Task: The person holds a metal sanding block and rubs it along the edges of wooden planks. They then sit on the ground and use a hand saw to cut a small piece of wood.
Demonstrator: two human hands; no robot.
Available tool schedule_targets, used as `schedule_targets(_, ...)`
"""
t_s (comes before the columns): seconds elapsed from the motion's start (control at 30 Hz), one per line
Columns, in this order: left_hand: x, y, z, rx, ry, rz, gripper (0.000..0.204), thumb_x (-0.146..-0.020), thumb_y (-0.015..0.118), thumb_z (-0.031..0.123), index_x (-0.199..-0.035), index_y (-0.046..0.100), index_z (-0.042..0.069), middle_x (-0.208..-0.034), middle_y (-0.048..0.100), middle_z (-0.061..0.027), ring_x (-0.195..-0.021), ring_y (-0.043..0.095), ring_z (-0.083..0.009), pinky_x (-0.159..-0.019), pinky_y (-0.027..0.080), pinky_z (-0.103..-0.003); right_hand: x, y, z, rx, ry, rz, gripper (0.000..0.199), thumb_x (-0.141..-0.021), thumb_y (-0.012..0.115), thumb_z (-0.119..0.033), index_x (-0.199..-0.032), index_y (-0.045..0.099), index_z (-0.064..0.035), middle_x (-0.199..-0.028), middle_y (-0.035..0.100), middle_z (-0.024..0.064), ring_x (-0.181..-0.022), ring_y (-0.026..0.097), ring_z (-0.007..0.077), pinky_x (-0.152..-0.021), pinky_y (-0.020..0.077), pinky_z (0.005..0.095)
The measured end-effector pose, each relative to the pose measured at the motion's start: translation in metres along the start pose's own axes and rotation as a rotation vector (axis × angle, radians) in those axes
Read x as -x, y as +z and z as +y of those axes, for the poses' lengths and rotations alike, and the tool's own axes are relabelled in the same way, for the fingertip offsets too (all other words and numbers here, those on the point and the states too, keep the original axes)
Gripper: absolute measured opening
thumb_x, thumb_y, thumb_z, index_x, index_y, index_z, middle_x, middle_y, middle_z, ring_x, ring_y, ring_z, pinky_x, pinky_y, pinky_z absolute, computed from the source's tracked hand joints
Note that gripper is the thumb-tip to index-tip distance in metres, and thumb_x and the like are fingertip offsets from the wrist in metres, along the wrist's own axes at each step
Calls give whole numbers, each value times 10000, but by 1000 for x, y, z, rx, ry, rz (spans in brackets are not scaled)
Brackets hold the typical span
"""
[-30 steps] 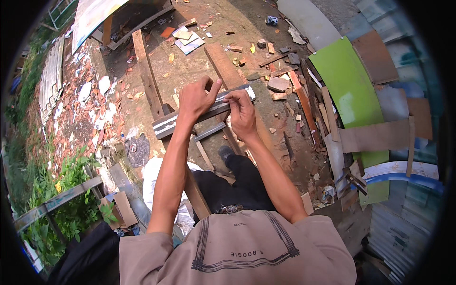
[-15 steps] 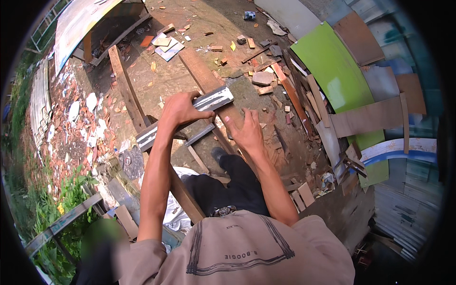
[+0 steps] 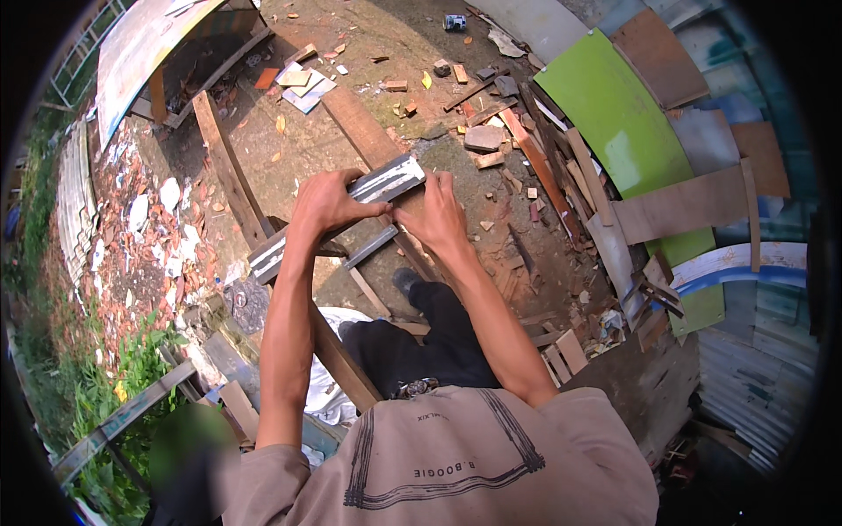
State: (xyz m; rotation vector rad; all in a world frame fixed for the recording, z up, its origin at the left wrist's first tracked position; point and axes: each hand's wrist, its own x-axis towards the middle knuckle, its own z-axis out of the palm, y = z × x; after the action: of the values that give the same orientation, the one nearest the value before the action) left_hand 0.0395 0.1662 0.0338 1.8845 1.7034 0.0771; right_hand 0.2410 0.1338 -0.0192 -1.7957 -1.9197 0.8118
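Observation:
A dark wooden bar with white streaks (image 3: 390, 181) lies slantwise across two long timbers. My left hand (image 3: 338, 203) is wrapped over its middle, with the thumb along the near side. My right hand (image 3: 436, 215) closes around the bar's right end, fingertips at the end face and thumb below it. Under that end runs a broad brown plank (image 3: 360, 127). Farther left, a narrower wooden beam (image 3: 230, 167) supports the other part of the bar. Below my hands, a short grey bar (image 3: 372, 246) spans between pieces of the wooden frame.
Wood offcuts and a brick-like block (image 3: 484, 138) lie on the ground to the right, near a leaning green panel (image 3: 614, 114). A sheet-topped table (image 3: 158, 53) stands far left. Leaf litter and white scraps (image 3: 169, 195) cover the left ground. A can (image 3: 453, 22) lies at the back.
My right hand has moved up and left from beside the bar and closed on its right end. My left hand keeps its grip.

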Motion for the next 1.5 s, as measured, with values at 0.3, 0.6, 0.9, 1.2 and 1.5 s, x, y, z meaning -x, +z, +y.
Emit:
schedule_targets(0.3, 0, -1, 0, 4, -13, -11, 711, -604, 785, 586, -1094, 742, 73, -852, 731, -146, -788, 705, -299, -737, 531, -412, -11, 8, 8, -52, 12, -32, 809, -710, 843, -296, -1326, 427, 23, -1267, 463, 208, -1044, 614, 421, -849, 534, 503)
schedule_targets(0.6, 1, -1, 0, 16, -15, -3, 713, -601, 784, 588, -1095, 744, 77, -862, 733, -151, -781, 706, -299, -727, 534, -415, -11, 8, 8, -104, -3, 39, 726, -672, 839, -257, -1257, 511, 20, -1198, 508, 164, -1097, 583, 356, -911, 508, 443)
schedule_targets(0.9, 0, 0, -3, 14, 17, 12, 725, -606, 787, 607, -1084, 744, 64, -840, 727, -158, -767, 705, -304, -717, 532, -415, -13, 4, 3, -182, 35, 42, 713, -651, 833, -232, -1264, 551, -1, -1213, 535, 151, -1125, 579, 342, -944, 493, 419)
schedule_targets(1.2, 2, 1, -3, 31, 15, 30, 684, -601, 783, 590, -1071, 761, 93, -807, 732, -152, -770, 715, -305, -724, 547, -413, -15, 4, 10, -179, 20, 50, 739, -664, 820, -252, -1304, 549, 1, -1230, 534, 154, -1127, 584, 332, -955, 489, 406)
schedule_targets(1.5, 2, 0, -2, 52, 12, 38, 678, -599, 786, 581, -1054, 762, 79, -793, 726, -154, -748, 706, -309, -715, 541, -415, -19, 2, 13, -136, 39, 65, 708, -672, 804, -257, -1299, 569, -27, -1227, 537, 126, -1114, 592, 315, -941, 499, 407)
